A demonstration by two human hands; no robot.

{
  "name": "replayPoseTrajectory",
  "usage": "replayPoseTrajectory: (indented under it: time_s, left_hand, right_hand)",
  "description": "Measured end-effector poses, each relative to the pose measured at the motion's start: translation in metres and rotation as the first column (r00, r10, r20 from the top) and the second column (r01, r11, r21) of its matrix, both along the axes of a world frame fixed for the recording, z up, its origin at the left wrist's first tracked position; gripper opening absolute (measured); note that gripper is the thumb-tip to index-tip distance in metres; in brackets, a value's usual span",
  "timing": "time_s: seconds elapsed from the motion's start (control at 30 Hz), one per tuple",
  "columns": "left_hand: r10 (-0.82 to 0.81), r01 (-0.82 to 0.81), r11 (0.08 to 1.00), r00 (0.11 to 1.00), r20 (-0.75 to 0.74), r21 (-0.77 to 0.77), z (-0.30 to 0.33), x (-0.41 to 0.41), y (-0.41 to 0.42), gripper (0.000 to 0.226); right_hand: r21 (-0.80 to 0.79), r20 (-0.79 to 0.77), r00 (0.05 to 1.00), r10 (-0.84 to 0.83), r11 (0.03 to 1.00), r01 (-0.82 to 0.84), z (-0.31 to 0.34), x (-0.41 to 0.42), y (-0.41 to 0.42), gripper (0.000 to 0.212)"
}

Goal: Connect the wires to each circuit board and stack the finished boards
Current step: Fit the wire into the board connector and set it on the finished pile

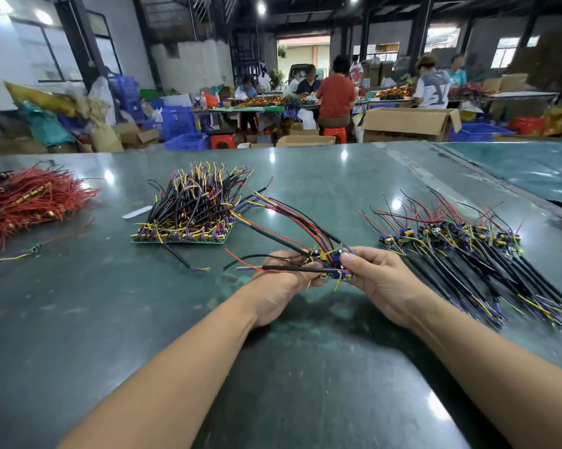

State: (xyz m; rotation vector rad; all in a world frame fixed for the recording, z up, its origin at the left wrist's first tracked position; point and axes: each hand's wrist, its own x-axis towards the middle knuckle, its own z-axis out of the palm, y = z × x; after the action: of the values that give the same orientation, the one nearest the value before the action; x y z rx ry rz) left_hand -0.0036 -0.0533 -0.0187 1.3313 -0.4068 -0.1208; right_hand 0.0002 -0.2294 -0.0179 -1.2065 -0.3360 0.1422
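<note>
Both hands hold a small cluster of circuit boards (333, 264) above the green table (111, 319), with red, black, yellow and purple wires fanning up and to the left. My left hand (281, 286) grips the boards' left side from below, its fingers curled round the wires. My right hand (381, 283) pinches the right end with thumb and fingers. A green panel of boards bristling with black, yellow and purple wires (192, 212) lies behind, left of centre. To the right a row of wired boards (461, 241) lies stacked on the table.
A heap of red wires (23, 199) sits at the far left. A loose yellow and black wire (17, 256) and a white strip (137, 212) lie nearby. Beyond the table's far edge are several seated people, cardboard boxes and blue crates.
</note>
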Motion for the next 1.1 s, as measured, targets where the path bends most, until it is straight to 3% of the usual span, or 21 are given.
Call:
replayPoseTrajectory:
  time_s: [0.13,0.3,0.43,0.5,0.6,0.67,0.73,0.87,0.93,1.0,1.1]
  left_hand:
    - [-0.018,0.014,0.998,0.998,-0.056,-0.068,0.0,0.003,0.001,0.017]
    - [-0.066,0.058,0.995,0.993,-0.102,-0.077,0.0,0.006,0.004,0.017]
    - [-0.016,0.003,0.995,0.991,-0.13,-0.101,0.006,0.005,0.017,0.018]
    - [0.108,-0.131,0.977,0.984,-0.142,-0.166,0.011,0.009,0.028,0.018]
    - [0.385,-0.445,0.862,0.886,-0.259,-0.243,0.02,0.022,0.046,0.011]
    - [0.467,-0.537,0.83,0.815,-0.342,-0.147,0.02,0.028,0.053,0.03]
    - [0.558,-0.585,0.809,0.739,-0.378,0.051,0.018,0.031,0.056,0.045]
    - [0.687,-0.69,0.712,0.649,-0.327,0.128,0.02,0.031,0.05,0.025]
    - [0.697,-0.689,0.71,0.661,-0.28,0.141,0.02,0.029,0.041,0.029]
    - [0.614,-0.597,0.789,0.758,-0.221,0.145,0.021,0.021,0.027,0.022]
    - [0.242,-0.243,0.969,0.931,-0.274,0.03,0.024,0.002,0.006,0.016]
  right_hand:
    - [0.007,-0.004,1.0,0.018,1.0,-0.018,0.003,-0.002,0.001,0.027]
    - [0.045,-0.061,0.998,0.005,0.999,-0.002,0.005,-0.002,0.002,0.021]
    - [0.196,-0.179,0.983,-0.034,0.978,0.069,0.011,0.0,-0.005,0.015]
    - [0.203,-0.213,0.976,-0.043,0.975,0.088,0.013,0.0,-0.006,0.015]
    - [0.133,-0.216,0.976,-0.037,0.989,0.067,0.014,-0.002,-0.002,0.013]
    - [0.103,-0.216,0.976,-0.038,0.993,0.062,0.016,-0.003,-0.001,0.012]
    - [0.096,-0.227,0.973,-0.048,0.993,0.071,0.019,-0.003,-0.002,0.013]
    - [0.089,-0.252,0.963,-0.099,0.988,0.125,0.022,-0.002,-0.001,0.015]
    - [0.094,-0.266,0.958,-0.103,0.987,0.132,0.024,-0.002,0.001,0.02]
    - [0.1,-0.276,0.958,-0.071,0.99,0.102,0.025,-0.003,0.004,0.018]
    - [0.082,-0.262,0.965,0.025,0.997,-0.003,0.026,-0.008,0.009,0.014]
